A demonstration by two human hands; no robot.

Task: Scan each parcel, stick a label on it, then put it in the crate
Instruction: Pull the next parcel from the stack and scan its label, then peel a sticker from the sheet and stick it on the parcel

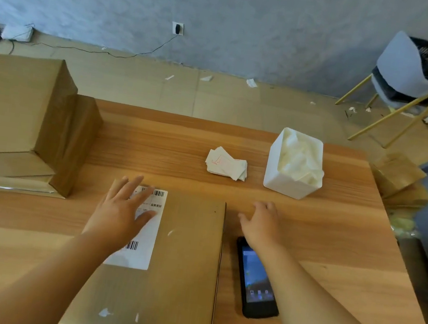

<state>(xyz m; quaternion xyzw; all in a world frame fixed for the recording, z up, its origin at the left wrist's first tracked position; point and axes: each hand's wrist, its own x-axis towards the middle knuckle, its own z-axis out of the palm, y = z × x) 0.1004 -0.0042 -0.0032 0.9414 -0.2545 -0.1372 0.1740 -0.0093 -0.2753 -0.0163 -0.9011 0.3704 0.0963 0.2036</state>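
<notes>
Fig.: label-sticking step. The label is being pressed onto the parcel by the left hand, fingers spread flat & straight; nothing is being gripped. For a good bond, pressure should be swept centre-to-edge w/o creases across the barcodes. The right hand, open w/ fingers loosely spread, is being held just right of the parcel, beyond the scanner; contact w/ the table cannot be told. The parcel is lying under the left hand.
</notes>
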